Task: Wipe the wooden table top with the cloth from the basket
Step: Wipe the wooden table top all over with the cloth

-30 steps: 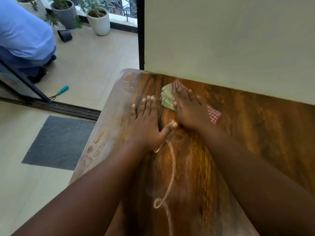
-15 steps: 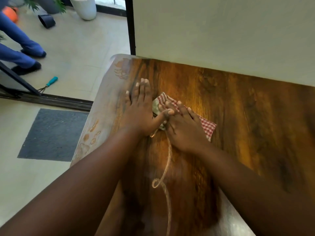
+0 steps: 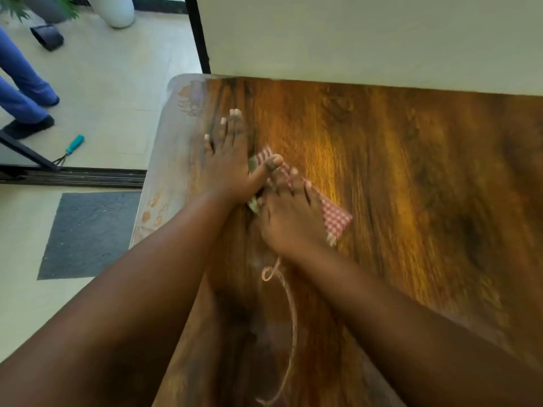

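Observation:
A folded red-and-white checked cloth with a green layer lies on the wooden table top. My right hand presses flat on the cloth with straight fingers and covers most of it. My left hand lies flat on the wood just left of the cloth, its thumb reaching over the cloth's edge. A pale chalk-like line curls across the wood below my right wrist. No basket is in view.
A white wall runs along the table's far edge. To the left lie a tiled floor, a dark mat, a sliding-door track and a teal-handled tool. A person's blue-trousered legs stand at far left near plant pots.
My right hand has slid the cloth towards me, from near the wall to beside my left thumb. The person at left has moved from crouching to standing.

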The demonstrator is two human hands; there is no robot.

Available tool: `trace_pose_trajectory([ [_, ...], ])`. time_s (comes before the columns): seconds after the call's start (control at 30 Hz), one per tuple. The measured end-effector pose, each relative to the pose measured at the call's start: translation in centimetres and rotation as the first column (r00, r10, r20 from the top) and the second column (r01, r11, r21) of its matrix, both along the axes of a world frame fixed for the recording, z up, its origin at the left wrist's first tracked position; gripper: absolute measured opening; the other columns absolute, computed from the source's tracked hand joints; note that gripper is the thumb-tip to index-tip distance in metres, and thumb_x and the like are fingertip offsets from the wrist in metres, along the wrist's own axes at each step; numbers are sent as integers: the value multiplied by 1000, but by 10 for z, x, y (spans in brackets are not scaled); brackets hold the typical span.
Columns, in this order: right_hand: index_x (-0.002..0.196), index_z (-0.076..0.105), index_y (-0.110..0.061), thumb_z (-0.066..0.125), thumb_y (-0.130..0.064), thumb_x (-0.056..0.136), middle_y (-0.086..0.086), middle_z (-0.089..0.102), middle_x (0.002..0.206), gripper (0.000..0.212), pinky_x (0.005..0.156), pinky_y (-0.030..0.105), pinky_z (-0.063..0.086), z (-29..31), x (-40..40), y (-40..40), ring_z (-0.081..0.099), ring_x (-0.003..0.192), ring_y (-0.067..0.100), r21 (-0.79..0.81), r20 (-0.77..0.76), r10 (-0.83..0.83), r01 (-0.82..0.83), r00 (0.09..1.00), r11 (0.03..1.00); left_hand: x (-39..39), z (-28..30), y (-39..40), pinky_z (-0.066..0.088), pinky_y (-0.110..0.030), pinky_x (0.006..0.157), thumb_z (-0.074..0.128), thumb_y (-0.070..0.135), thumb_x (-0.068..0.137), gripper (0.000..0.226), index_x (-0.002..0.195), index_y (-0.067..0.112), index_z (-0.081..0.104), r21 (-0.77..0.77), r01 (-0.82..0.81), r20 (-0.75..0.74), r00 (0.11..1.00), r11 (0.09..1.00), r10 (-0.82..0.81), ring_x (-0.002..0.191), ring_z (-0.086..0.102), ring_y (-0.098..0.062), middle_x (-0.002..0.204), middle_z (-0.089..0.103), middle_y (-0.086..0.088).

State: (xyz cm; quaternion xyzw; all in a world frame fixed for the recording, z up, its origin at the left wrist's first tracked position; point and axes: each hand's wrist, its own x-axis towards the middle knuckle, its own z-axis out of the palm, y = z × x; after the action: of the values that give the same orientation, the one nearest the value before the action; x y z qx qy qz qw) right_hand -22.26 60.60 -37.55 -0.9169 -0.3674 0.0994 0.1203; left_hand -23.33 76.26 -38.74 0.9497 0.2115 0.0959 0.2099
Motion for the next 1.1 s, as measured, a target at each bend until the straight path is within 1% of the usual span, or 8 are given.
trace_pose_trajectory([
  [0.1, 150, -3, -38, 8, -47, 94, -7, -4, 160, 57, 114, 43, -11, -2, -45, -32, -16, 145, 19, -55, -32, -22, 20, 999, 998, -4, 6, -2, -9, -41, 118, 15, 84, 80, 105, 152, 11, -8, -39, 37, 28, 999, 999, -36, 148, -7, -18, 162, -5, -6],
  [0.27, 150, -2, -38, 8, -48, 92, -6, -2, 160, 60, 113, 45, -9, -4, -22, -14, -13, 145, 22, -33, -1, -69, 69, 998, 997, -12, 13, -3, -8, -36, 118, 21, 61, 97, 79, 154, 11, 0, -69, -17, -14, 1000, 997, 16, 148, -10, -18, 162, -5, -8],
  [0.53, 151, -6, -35, 13, -41, 101, -2, -13, 160, 54, 115, 49, -9, 1, 60, 50, -17, 144, 27, -127, -123, -119, 103, 985, 987, -108, 6, -10, -12, -42, 117, 10, 54, 97, 71, 154, 13, 4, 173, 98, -261, 964, 980, -51, 147, -13, -22, 162, -4, -7],
  [0.63, 151, -8, -33, 13, -41, 101, -2, -15, 159, 55, 115, 47, -10, 5, 28, 23, -18, 144, 26, -106, -125, -95, 82, 988, 991, -106, -2, -7, -12, -41, 116, 16, 48, 100, 65, 154, 15, 3, 153, 55, -270, 963, 987, -12, 148, -10, -21, 162, -3, -4],
  [0.73, 149, -15, -36, 13, -43, 100, -4, -20, 157, 57, 113, 45, -12, 3, -61, -48, -22, 143, 24, -51, -84, 9, -13, 996, 999, -100, -3, -5, -11, -42, 116, 14, 48, 100, 64, 154, 15, 3, 157, 58, -270, 963, 986, -14, 148, -10, -21, 162, -3, -3],
  [0.87, 141, -25, -48, 1, -47, 94, -16, -29, 152, 55, 108, 36, -24, 4, -147, -124, -33, 138, 14, -113, -129, 66, -80, 989, 990, -104, -4, -5, -11, -41, 117, 14, 48, 101, 63, 154, 16, 1, 144, 63, -247, 969, 988, -25, 148, -11, -20, 162, -4, -3],
  [1.0, 145, -21, -45, 1, -50, 92, -13, -27, 154, 57, 111, 42, -20, 3, -127, -100, -34, 137, 15, -106, -101, -16, 5, 995, 994, -102, -3, -6, -10, -43, 118, 13, 47, 101, 64, 154, 15, 0, 152, 61, -264, 964, 986, -19, 148, -11, -20, 162, -5, -4],
  [1.1, 148, -14, -38, 12, -46, 97, -7, -20, 157, 58, 112, 47, -14, -1, -72, -51, -26, 141, 22, -102, -86, -93, 84, 992, 991, -102, -2, -8, -10, -43, 118, 13, 46, 101, 63, 154, 14, 0, 160, 55, -270, 963, 986, -10, 148, -11, -21, 162, -5, -4],
])
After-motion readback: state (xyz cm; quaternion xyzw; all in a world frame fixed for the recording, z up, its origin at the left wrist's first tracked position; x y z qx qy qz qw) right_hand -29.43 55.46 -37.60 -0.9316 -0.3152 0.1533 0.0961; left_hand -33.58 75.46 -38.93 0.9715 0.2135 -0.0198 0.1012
